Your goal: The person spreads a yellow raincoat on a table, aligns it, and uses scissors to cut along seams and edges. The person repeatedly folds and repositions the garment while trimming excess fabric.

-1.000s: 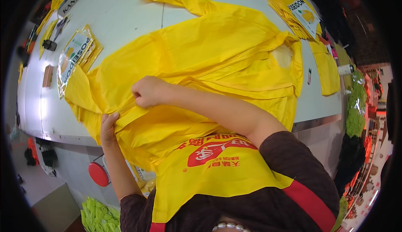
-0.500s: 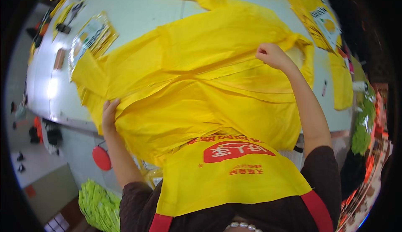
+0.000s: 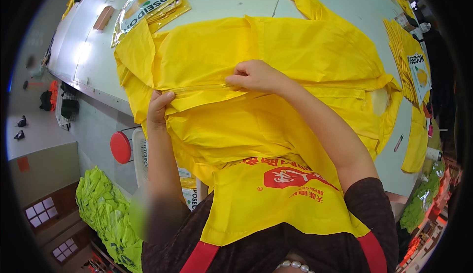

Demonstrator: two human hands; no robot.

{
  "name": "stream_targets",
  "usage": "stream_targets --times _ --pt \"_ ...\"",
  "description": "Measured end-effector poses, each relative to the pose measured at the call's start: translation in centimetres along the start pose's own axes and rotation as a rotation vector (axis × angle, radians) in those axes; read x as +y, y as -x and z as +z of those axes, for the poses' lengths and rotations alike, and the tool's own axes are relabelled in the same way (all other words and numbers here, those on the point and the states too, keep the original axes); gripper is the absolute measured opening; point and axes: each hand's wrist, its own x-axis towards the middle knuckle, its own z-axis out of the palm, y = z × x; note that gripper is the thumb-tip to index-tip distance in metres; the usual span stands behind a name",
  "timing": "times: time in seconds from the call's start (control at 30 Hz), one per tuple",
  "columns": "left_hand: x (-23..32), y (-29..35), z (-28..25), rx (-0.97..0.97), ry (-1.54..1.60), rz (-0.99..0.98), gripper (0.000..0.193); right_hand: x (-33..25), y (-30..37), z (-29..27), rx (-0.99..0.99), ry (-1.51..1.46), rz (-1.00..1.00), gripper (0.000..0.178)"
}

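- Left hand [image 3: 160, 106]: thumb and fingers clamped on the front edge of the yellow raincoat [image 3: 315, 46].
- Right hand [image 3: 253, 77]: thumb and fingers clamped on the same edge, rightward of the left grip.
- Raincoat: spread beneath and around both grips on the white table [image 3: 221, 0], creased, its near portion hanging toward the wearer's yellow apron [image 3: 286, 214].
- Beyond the left grip: clear-bagged yellow packages [image 3: 152, 9].
- Well right of the right grip: stacked yellow packages [image 3: 406, 59].
- Below-left of the left grip: red stool [image 3: 120, 147].
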Motion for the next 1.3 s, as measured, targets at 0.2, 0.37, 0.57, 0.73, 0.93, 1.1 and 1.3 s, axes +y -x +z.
stream_targets --times 0.2,0.37,0.57,0.73,0.93,1.1,1.3 --pt "0.2 0.4 1.2 -0.005 0.033 0.056 0.056 -0.6 -0.3 0.1 -0.073 -0.079 -0.053 0.025" --pt "1.0 -0.1 0.0 0.028 -0.212 0.06 0.045 -1.4 0.8 -0.7 -0.098 0.084 0.036 0.022" --pt "1.4 -0.7 -5.0 0.096 -0.367 0.089 0.032 6.8 9.3 -9.8 0.181 0.455 0.163 0.023" --pt "-0.6 -2.6 -9.5 0.103 -0.5 0.054 0.028 18.3 25.7 -19.3 0.602 0.797 0.599 0.021" --pt "-5.5 -8.2 -14.5 0.266 -1.175 -0.037 0.02 21.3 29.1 -18.9 0.768 0.66 0.69 0.024" --pt "0.6 -5.2 -5.2 0.333 -1.546 -0.301 0.03 15.9 29.5 -18.8 0.775 0.673 0.728 0.023" --pt "-3.1 -9.6 13.3 0.043 -1.415 0.334 0.028 17.0 25.2 -18.1 0.689 0.789 -0.094 0.022"
